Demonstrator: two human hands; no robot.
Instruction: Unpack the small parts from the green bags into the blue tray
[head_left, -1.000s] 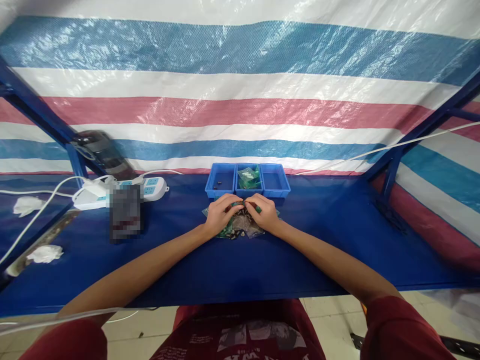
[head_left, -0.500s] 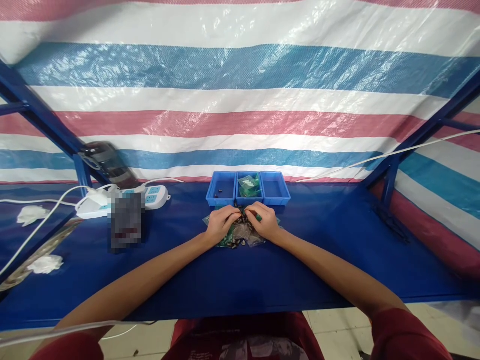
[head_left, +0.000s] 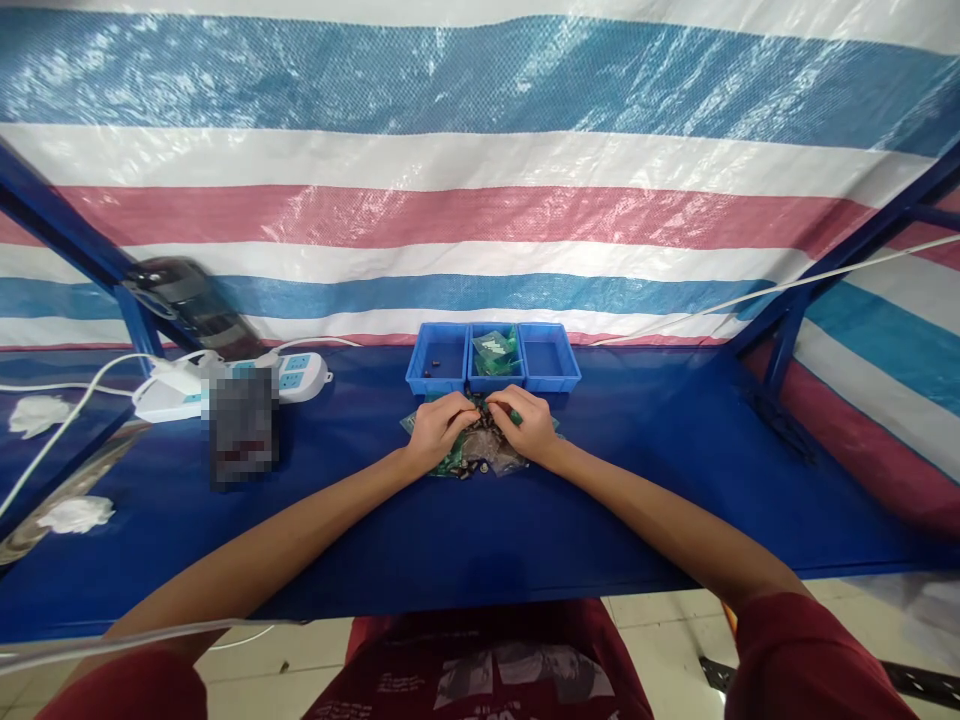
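Observation:
A pile of small dark metal parts and clear and green plastic bags lies on the blue table. Over its left side, my left hand is closed, thumb and fingers pinched together. Opposite it, my right hand is closed in a pinch too, its fingertips close to those of the left. Whatever either hand pinches is too small to name. Just behind the hands stand three joined blue bins: the left bin holds a few small dark parts, the middle bin holds green bags, and the right bin shows its bare bottom.
On the left are a white power strip with cables, a blurred dark object, a dark bottle-like object and crumpled white tissues. Blue frame bars rise at both sides, and a black cord-like bundle lies at the right.
The view has shifted, so the table and bins appear slightly higher. Both hands remain pinched over the pile, with only slight changes in finger position.

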